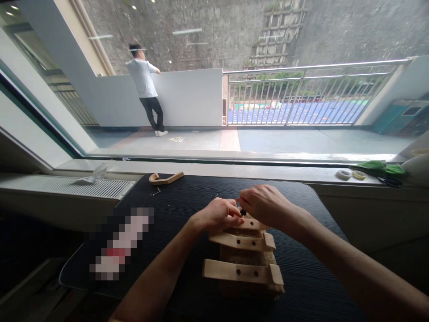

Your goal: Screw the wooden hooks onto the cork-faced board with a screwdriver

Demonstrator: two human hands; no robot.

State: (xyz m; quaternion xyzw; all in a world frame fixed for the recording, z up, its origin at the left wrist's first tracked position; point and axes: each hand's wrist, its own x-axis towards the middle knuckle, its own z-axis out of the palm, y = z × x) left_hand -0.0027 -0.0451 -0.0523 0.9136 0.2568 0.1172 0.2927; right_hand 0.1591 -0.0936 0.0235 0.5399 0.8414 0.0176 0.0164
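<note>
A wooden block point(246, 255) lies on the black table, with several pale wooden hooks fixed across it, such as the near hook point(221, 269) and the middle hook point(224, 239). Each of these two shows two dark holes or screw heads. My left hand point(219, 212) is closed at the left part of the far hook point(258, 224), thumb and fingers against it. Just above that hook, my right hand point(263, 203) is curled into a fist; whatever it grips is hidden. Between the fingers of both hands a small black piece point(243, 213) shows, too small to name.
A loose wooden hook point(167, 180) and small screws point(157, 192) lie at the table's far left. Left is a blurred-out item point(122, 246). Tape rolls point(344, 174) and a green cloth point(378, 168) sit on the sill. Beyond the window stands a person point(145, 85).
</note>
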